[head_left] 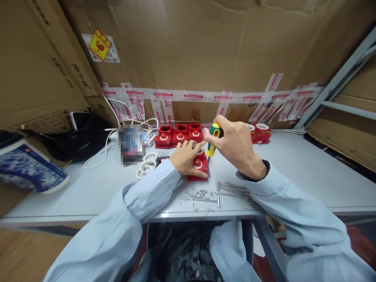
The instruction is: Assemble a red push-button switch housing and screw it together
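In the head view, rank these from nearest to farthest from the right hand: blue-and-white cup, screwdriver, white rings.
1. Screwdriver: held in the right hand.
2. White rings: left of centre on the table.
3. Blue-and-white cup: far left.

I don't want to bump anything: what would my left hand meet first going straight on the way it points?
Your left hand would probably meet your right hand, around the screwdriver, first; depth is unclear.

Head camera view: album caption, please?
Left hand on a red device, right hand holding a yellow-green screwdriver at its edge.
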`<state>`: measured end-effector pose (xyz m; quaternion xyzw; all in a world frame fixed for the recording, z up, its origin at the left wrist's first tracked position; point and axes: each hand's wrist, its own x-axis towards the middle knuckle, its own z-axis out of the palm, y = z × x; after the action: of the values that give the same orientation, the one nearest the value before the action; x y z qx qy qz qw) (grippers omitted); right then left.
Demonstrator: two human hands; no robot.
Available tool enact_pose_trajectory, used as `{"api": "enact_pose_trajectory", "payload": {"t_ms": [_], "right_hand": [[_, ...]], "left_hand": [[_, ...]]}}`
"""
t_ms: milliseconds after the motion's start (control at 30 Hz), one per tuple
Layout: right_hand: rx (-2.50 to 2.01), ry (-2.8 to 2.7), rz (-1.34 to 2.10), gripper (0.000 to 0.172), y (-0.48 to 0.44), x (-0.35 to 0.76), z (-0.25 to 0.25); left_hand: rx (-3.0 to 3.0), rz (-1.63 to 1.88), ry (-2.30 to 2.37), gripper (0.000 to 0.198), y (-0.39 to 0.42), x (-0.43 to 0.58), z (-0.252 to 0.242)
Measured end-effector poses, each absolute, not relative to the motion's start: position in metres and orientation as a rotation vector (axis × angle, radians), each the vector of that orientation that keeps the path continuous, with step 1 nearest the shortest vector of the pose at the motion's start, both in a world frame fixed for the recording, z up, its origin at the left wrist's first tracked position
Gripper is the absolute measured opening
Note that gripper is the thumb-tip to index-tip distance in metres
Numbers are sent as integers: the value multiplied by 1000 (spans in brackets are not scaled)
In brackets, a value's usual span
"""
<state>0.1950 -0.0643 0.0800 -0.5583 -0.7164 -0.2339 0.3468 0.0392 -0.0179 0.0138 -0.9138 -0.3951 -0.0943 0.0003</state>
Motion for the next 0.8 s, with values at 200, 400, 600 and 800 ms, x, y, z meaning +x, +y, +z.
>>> {"api": "enact_pose_trajectory", "payload": {"t_ms": [200, 400, 600, 800], "right_hand": [[-1523, -1792, -658, 22, -43, 211, 80], [-1528, -1764, -601, 21, -31, 215, 78], [-1476, -1743, -648, 21, -29, 210, 73], [-1402, -1763, -591, 20, -29, 208, 71]], "left_hand": [[-2954, -259, -1229, 102, -25, 30, 28], [-2940, -293, -1224, 82, -21, 28, 30], [-2906, -292, -1255, 60, -19, 29, 31], [-2973, -293, -1282, 63, -17, 27, 27]]}}
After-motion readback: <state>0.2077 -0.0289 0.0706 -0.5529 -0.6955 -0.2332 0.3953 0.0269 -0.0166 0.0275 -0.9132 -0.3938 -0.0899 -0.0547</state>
